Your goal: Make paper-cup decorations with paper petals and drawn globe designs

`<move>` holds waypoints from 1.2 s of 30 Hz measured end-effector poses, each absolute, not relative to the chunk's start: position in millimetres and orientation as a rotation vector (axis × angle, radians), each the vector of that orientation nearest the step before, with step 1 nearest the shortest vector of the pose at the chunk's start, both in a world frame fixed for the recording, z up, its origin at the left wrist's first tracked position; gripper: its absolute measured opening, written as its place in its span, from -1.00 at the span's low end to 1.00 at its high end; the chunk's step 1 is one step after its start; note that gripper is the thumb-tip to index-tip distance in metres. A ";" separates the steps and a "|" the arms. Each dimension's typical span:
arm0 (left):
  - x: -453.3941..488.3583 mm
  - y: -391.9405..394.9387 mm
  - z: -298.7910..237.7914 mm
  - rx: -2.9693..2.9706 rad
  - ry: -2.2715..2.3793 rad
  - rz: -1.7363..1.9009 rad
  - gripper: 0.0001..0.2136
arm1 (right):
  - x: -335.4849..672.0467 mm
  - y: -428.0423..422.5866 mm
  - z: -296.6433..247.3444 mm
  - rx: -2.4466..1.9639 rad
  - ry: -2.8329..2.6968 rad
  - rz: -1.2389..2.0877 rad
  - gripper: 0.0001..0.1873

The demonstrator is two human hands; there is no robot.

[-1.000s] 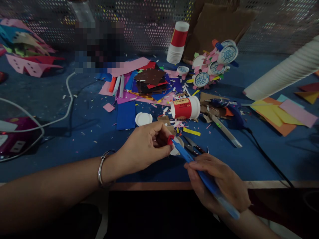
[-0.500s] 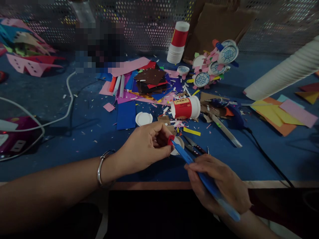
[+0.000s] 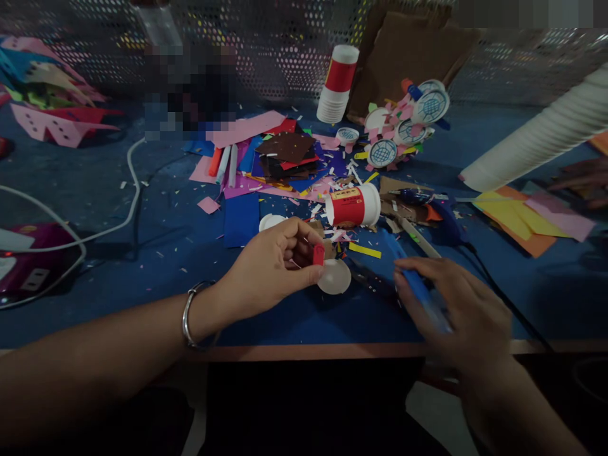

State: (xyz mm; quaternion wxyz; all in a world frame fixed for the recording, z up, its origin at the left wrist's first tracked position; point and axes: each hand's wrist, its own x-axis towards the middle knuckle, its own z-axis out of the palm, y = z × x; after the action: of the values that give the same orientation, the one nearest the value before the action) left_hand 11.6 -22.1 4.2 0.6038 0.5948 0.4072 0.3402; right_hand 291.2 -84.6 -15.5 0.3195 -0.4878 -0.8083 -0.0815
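Observation:
My left hand (image 3: 280, 269) is closed, pinching a small folded red piece (image 3: 318, 254), perhaps paper, between thumb and fingers. Just right of the thumb lies a round white disc (image 3: 334, 277), like a cup bottom. A blue pen (image 3: 418, 285), blurred by motion, is gripped in my right hand (image 3: 458, 310), with its tip pointing up and left, away from the red piece. Dark-handled scissors (image 3: 373, 278) rest between the two hands, partly smeared. Beyond them a red and white paper cup (image 3: 354, 204) lies on its side.
A blue glue gun (image 3: 446, 218) with a black cord lies right of the cup. Paper scraps and stacked coloured sheets (image 3: 285, 152) cover the middle. A long tube of nested white cups (image 3: 536, 136) leans at right. Another person's hand (image 3: 586, 183) shows at the right edge.
My right hand has moved right with the blue pen, drawing its tip off the red piece. My left hand has barely shifted. Another person's hand has come in at right.

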 end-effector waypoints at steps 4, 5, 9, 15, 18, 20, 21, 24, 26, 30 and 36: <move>9.5 -19.1 4.3 1.367 0.959 0.775 -0.68 | 313.6 -69.9 -14.3 -1.337 -2.423 -0.299 -0.67; 9.2 -18.6 4.9 1.363 0.964 0.780 -0.68 | 316.5 -68.1 -13.9 -1.348 -2.457 -0.315 -0.68; 8.2 -18.0 7.3 1.379 0.988 0.820 -0.70 | 317.5 -66.8 -9.8 -1.362 -2.483 -0.364 -0.71; 7.1 -14.3 6.2 1.355 0.978 0.886 -0.65 | 296.1 -65.2 7.0 -1.204 -2.430 -0.305 -0.85; 4.7 -8.2 5.1 1.336 1.004 0.976 -0.65 | 281.8 -58.4 13.3 -1.137 -2.463 -0.306 -0.86; 2.6 -3.7 4.5 1.293 1.023 1.055 -0.64 | 274.8 -52.0 14.7 -1.110 -2.496 -0.320 -0.84; 1.6 -1.7 4.1 1.262 1.026 1.088 -0.63 | 272.7 -48.6 14.7 -1.100 -2.506 -0.318 -0.83; -0.3 2.0 2.7 1.179 1.033 1.128 -0.60 | 274.6 -40.3 13.2 -1.135 -2.503 -0.273 -0.82; -0.8 2.8 1.5 1.165 1.039 1.123 -0.58 | 283.5 -36.9 12.1 -1.203 -2.459 -0.253 -0.82; -0.9 2.6 -0.8 1.215 1.063 1.083 -0.60 | 318.3 -30.1 9.9 -1.519 -2.283 -0.325 -0.81; 0.4 1.2 -1.7 1.273 1.099 1.080 -0.62 | 376.4 -1.0 -6.3 -1.921 -1.933 -0.404 -0.72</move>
State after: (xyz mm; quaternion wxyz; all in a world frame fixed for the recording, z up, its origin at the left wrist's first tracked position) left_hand 0.4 1.2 -1.7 0.5409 0.5356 0.4626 0.4545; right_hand 376.4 -1.0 -6.3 0.1924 -0.6842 -0.6885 -0.1440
